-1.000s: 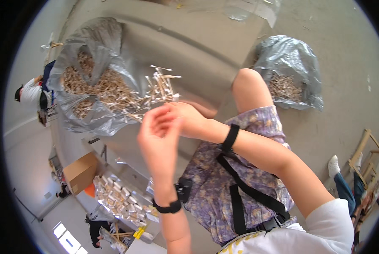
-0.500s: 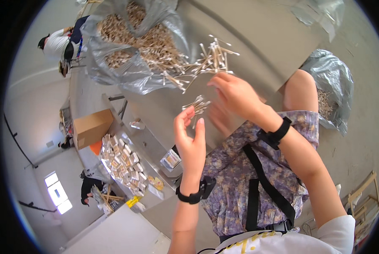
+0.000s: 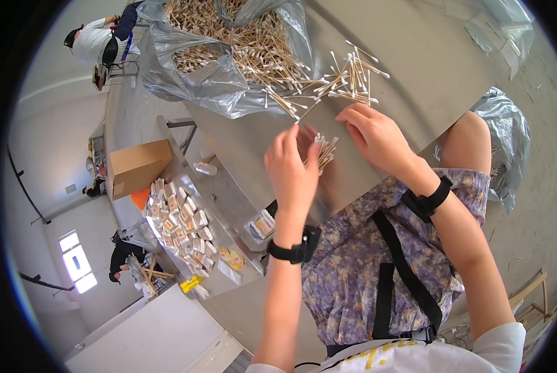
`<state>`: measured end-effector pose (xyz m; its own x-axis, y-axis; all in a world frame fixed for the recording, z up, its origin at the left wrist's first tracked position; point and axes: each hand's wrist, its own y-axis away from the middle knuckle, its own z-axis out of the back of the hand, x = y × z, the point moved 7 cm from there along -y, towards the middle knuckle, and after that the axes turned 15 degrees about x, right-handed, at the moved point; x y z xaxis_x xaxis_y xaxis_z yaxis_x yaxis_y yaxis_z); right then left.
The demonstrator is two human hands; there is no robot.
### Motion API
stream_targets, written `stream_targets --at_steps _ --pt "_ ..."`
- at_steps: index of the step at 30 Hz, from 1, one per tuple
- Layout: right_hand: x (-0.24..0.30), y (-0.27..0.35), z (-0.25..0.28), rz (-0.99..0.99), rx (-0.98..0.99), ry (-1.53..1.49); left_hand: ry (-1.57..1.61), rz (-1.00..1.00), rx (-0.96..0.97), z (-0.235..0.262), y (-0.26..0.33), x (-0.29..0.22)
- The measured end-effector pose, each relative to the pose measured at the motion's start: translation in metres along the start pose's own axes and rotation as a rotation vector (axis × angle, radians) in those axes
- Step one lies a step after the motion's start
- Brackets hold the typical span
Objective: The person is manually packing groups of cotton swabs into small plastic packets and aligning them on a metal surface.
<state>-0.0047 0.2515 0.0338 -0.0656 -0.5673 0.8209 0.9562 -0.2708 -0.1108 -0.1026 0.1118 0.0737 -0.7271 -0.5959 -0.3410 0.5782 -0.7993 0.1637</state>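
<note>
White-tipped swabs (image 3: 324,151), hands (image 3: 293,171) (image 3: 381,140) apart, left gripping them, right palm-down, half-curled.

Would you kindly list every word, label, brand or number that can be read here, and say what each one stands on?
White shirt: yellow lettering on the front, creased and cut off by the lower edge; I leave its wording uncopied.
Small packets, heaped at left: any print is too small to read.
Pale pack, lower centre: too small to read.
Yellow item: too small to read.
</note>
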Motion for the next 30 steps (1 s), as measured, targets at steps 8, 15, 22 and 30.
stream_targets --at_steps 8,15,22,30 --pt "0.004 -0.001 0.000 0.018 -0.044 -0.024 -0.107 -0.127 -0.044 0.012 -0.086 0.018" --pt "0.000 -0.004 0.001 0.014 -0.033 -0.034 -0.199 -0.242 -0.021 0.007 -0.091 0.013" --pt "0.003 -0.002 0.000 0.002 -0.004 -0.025 -0.103 -0.211 0.014 0.011 -0.090 0.018" --pt "-0.002 -0.001 -0.003 -0.027 0.005 -0.028 -0.059 -0.177 0.218 0.000 -0.094 0.029"
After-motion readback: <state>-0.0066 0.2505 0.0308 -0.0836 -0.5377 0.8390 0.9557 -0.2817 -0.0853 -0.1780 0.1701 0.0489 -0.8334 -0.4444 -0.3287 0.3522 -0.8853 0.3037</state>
